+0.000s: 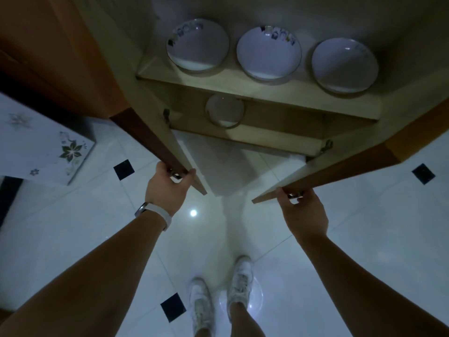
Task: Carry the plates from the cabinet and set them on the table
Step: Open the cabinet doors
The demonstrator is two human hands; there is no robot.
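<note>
White plates [269, 51] flat on cabinet [255, 98] shelf, row running left-right

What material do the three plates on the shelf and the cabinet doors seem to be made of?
The plates look like glazed ceramic: white, glossy, printed rims. The cabinet doors appear to be wood or wood laminate: brown outside, pale matte inside; which one is unclear.

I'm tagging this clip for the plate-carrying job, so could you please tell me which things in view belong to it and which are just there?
Belongs to the job:
- three plates on the upper shelf
- a fourth plate on the shelf below
- left door, held by the left hand
- right door, held by the right hand

Just there:
- flower-patterned surface
- tiled floor
</note>
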